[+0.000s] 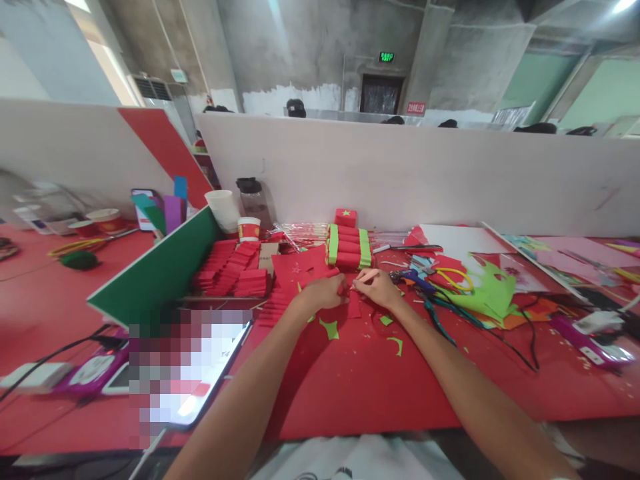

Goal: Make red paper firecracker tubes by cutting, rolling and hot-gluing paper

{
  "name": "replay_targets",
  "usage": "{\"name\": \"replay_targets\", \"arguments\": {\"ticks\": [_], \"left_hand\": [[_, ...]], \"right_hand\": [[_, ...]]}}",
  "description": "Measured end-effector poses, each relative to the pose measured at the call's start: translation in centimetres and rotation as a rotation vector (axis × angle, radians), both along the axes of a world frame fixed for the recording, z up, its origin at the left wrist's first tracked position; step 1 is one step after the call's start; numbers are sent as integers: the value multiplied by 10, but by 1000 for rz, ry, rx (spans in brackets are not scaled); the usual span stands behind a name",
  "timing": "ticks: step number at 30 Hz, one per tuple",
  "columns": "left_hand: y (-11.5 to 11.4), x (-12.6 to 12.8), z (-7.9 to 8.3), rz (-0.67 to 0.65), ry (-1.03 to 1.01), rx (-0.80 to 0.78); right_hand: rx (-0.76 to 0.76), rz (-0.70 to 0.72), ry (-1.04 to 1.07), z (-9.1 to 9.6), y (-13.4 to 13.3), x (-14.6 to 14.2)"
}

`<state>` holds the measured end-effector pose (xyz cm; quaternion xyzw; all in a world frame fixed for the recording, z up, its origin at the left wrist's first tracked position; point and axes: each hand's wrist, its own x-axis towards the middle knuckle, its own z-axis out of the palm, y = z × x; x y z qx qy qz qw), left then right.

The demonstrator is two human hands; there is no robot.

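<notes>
My left hand (327, 292) is closed, its fingertips pressed together at a small red piece whose shape I cannot make out. Close beside it, my right hand (379, 288) grips a pale, slim pen-like stick (367, 275), its tip pointing towards the left fingers. Under both hands lies a red strip (354, 308) on the red tabletop (360, 393). Just beyond them sits a bundle of red rolls (349, 248) with lime-green bands, and behind that a small red box (345, 217) bearing a yellow star. Lime-green scraps (330, 329) are scattered nearer me.
Left are stacked red folded pieces (233, 267), a green board (155, 267), a patterned paper cup (249, 229) and a partly blurred tablet (215, 380). Right are yellow-handled scissors (457, 279), blue-handled pliers (420, 283), lime-green sheets (487, 293) and a purple power strip (590, 343). A white partition (400, 173) stands behind.
</notes>
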<state>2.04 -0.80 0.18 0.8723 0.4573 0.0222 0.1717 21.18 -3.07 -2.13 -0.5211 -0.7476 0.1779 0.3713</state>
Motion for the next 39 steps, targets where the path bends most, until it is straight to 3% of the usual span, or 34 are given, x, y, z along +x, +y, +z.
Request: {"name": "replay_targets", "arguments": {"ticks": [12, 20, 39], "left_hand": [[6, 0, -5, -11, -37, -16], [9, -2, -6, -24, -32, -34], [8, -1, -5, -12, -41, -38]], "right_hand": [[11, -20, 10, 2, 1, 4], [-87, 18, 44, 5, -4, 0], [-6, -42, -16, -5, 3, 0]]}}
